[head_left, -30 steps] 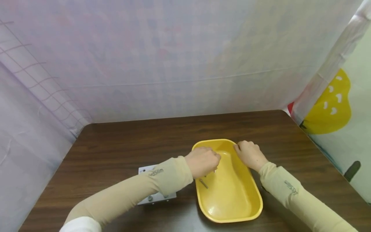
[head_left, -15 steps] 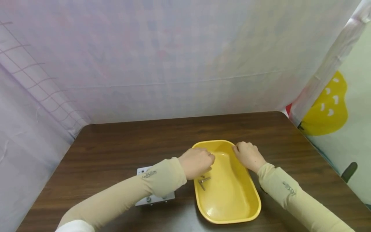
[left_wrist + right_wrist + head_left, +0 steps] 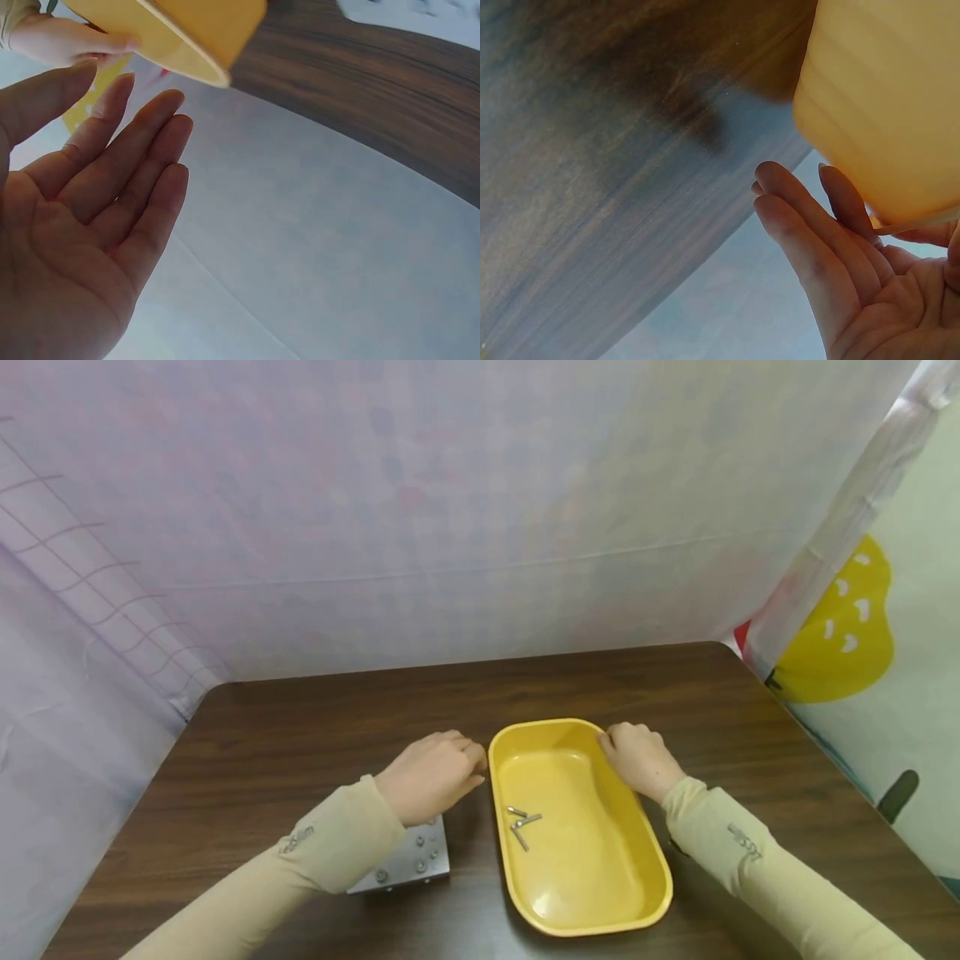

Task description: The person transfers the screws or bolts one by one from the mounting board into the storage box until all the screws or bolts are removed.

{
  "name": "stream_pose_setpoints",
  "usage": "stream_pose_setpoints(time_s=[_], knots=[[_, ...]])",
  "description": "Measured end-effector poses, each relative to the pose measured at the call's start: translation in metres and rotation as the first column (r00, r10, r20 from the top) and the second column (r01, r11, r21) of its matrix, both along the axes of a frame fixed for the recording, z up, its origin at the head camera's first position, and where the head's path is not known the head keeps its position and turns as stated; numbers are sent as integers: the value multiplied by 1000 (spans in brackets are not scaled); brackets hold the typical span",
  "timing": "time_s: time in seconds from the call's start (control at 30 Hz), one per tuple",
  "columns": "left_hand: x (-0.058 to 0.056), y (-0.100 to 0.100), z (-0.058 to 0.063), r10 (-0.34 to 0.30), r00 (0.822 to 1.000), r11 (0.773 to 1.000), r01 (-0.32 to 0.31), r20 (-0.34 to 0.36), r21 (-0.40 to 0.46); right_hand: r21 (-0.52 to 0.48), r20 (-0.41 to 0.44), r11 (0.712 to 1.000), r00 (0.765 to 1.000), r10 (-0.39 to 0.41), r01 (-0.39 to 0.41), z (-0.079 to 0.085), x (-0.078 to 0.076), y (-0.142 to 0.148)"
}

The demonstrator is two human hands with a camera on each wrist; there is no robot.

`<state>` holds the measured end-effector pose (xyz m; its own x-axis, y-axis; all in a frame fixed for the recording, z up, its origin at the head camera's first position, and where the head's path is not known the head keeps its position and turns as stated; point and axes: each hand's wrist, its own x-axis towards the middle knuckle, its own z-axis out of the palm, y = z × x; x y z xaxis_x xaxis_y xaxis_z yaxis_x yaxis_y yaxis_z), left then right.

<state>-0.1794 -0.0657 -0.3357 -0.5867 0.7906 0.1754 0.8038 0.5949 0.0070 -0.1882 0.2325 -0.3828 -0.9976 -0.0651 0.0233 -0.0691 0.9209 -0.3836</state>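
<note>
A yellow plastic tray (image 3: 585, 860) stands on the table, with several small metal screws (image 3: 522, 841) lying near its left wall. My right hand (image 3: 641, 760) pinches the far right rim; in the right wrist view the thumb goes behind the rim, and the other fingers of that hand (image 3: 840, 262) stretch outside the tray wall (image 3: 885, 105). My left hand (image 3: 435, 777) is just outside the tray's left rim. In the left wrist view this hand (image 3: 97, 202) has bare palm and loosely extended fingers, holding nothing. Below its wrist lies a silver metal plate (image 3: 408, 864) with bolts, partly hidden by the sleeve.
The dark wood table (image 3: 337, 718) carries the tray and the plate. A pale patterned curtain (image 3: 480, 527) hangs behind its far edge, and more fabric hangs at both sides.
My left hand has moved left, from over the tray to outside it. A metal piece visible below its fingers earlier appears to lie among the screws. The right hand keeps its grip.
</note>
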Motion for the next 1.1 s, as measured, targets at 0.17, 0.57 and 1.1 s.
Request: stream_pose_setpoints(time_s=[0.17,0.57,1.1], knots=[[3,-24,-2,78,996,997,-78,31,21,-1,4,1000,1000,-2,2,1,1,-1],[15,-73,-13,196,980,979,-197,41,41,9,-2,1000,1000,-7,7,0,1,-2],[21,-118,-33,295,953,955,-297,70,21,-1,14,1000,1000,0,0,0,0,-1]])
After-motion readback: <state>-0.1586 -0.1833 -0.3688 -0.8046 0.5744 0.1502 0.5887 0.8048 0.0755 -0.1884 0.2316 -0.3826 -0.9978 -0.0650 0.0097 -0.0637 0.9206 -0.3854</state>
